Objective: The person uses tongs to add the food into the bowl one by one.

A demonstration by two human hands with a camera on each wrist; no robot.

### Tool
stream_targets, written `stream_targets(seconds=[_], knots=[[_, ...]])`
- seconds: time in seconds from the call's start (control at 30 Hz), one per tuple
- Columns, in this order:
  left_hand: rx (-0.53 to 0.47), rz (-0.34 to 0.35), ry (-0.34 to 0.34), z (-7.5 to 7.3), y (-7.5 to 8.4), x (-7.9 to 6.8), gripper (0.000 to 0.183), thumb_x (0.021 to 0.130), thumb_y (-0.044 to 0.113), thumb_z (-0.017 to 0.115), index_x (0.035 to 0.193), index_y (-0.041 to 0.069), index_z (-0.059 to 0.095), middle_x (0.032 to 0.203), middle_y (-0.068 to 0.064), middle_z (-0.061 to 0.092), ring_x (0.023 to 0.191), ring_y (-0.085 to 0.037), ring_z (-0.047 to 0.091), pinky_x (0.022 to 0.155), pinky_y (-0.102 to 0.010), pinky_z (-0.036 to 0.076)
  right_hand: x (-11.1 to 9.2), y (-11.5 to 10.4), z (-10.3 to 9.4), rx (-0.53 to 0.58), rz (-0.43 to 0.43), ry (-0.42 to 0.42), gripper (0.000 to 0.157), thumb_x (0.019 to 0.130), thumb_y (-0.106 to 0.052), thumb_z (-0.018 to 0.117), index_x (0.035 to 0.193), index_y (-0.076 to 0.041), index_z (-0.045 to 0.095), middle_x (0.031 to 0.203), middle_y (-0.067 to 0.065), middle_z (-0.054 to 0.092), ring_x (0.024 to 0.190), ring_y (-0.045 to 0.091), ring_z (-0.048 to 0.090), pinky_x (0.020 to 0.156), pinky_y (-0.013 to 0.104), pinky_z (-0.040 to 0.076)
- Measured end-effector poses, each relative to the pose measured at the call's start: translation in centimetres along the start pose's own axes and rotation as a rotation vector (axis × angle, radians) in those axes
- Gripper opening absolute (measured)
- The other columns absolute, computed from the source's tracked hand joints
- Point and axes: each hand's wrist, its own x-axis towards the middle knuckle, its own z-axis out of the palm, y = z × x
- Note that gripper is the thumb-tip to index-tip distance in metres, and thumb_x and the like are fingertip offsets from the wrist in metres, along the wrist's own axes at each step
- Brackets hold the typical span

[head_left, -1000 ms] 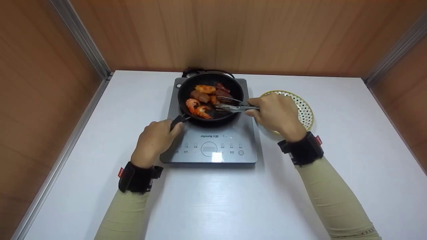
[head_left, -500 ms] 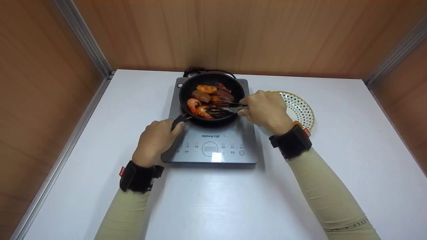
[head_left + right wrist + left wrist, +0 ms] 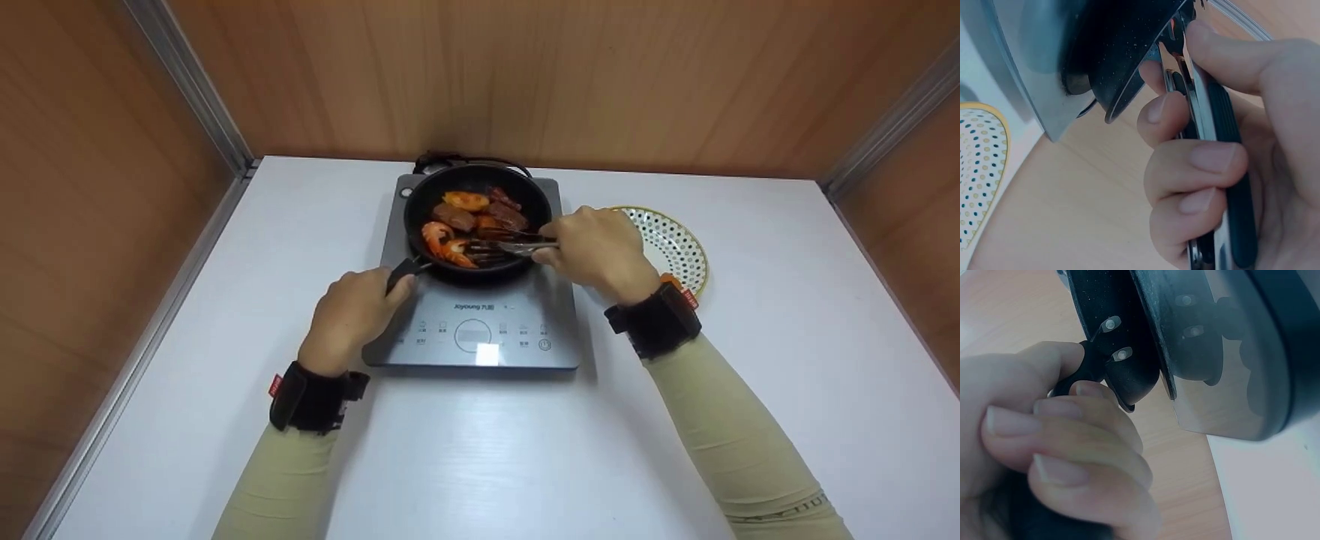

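A black frying pan [image 3: 480, 174] sits on a grey induction cooker [image 3: 517, 296]. My left hand [image 3: 356, 315] grips the pan's black handle [image 3: 403, 273], fingers wrapped around it in the left wrist view. Metal tongs [image 3: 517, 246] with dark grip strips [image 3: 1235, 197] are held in my right hand [image 3: 600, 251], fingers curled about both arms. The tips of the tongs reach low into the pan beside an orange shrimp [image 3: 456, 253]. Another shrimp [image 3: 433, 236], browned meat pieces [image 3: 454, 217] and a yellow-orange piece [image 3: 466, 200] lie in the pan.
A dotted plate [image 3: 686, 255] with a yellow rim stands right of the cooker, partly behind my right hand. An orange piece [image 3: 670, 280] shows on it by the wristband. A black cord [image 3: 435, 157] lies behind the pan, near the wooden back wall [image 3: 600, 90].
Over the last second my right hand has moved left with the tongs, whose tips now reach further across the pan. The orange piece on the plate has come into sight. My left hand keeps its grip.
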Motion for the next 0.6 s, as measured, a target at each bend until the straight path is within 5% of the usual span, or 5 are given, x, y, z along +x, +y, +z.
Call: stream_targets(seconds=[0.6], knots=[[0.0,-0.008,-0.002,0.1,0.0,0.1,0.043,0.111,0.041,0.053,0.083,0.009,0.056,0.079,-0.013,0.058,0.073,-0.03,0.056,0.059,-0.038,0.038,-0.7,0.2,-1.3,-0.013,-0.009,0.032,0.019,0.1,-0.042,0.071,0.103,-0.028,0.083,0.091,0.008,0.076,0.083,0.033,0.072,0.068,0.057,0.054]])
